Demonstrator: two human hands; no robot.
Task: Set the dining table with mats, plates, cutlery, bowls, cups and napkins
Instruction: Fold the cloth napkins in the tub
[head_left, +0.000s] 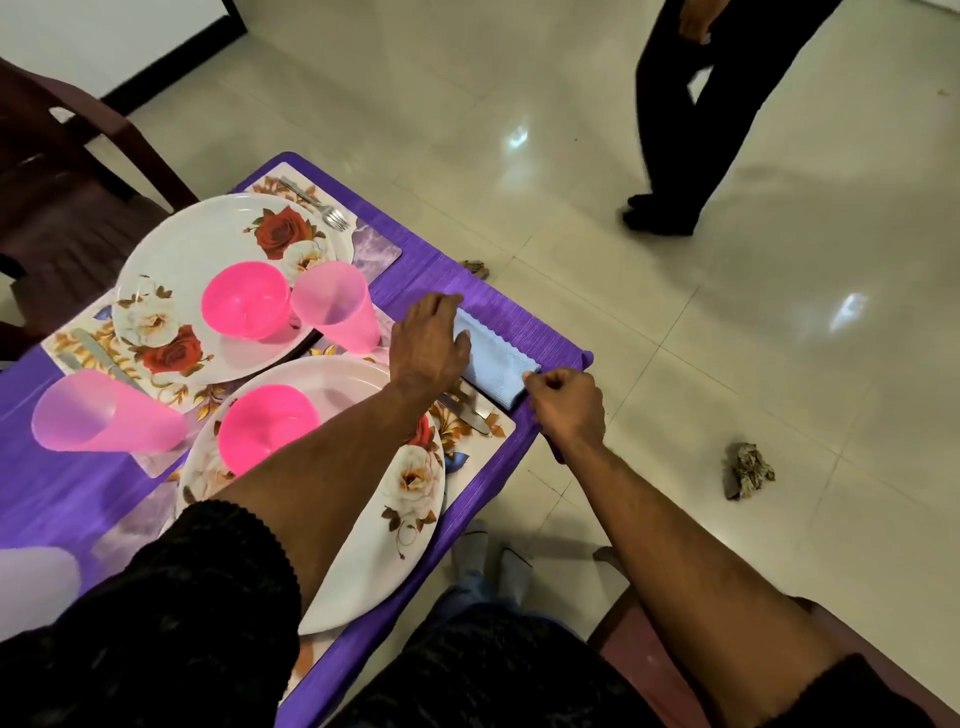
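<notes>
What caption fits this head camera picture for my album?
Both hands smooth a folded blue napkin on the purple table, beside flowered plates and pink cups.

**Table setting: item positions**

Two white plates with rose prints lie flat on floral mats: far plate (208, 260), near plate (374, 499); far mat (374, 244), near mat (501, 431). A pink bowl stands on each plate: far bowl (244, 300), near bowl (267, 428). Two translucent pink cups stand upright: one (337, 306) between the plates, one (104, 413) at the left. A fork (317, 203) lies on the far mat. A knife (104, 358) lies left of the far plate; another knife (467, 413) lies right of the near plate. A folded pale-blue napkin (496, 361) lies at the table's right edge.
</notes>
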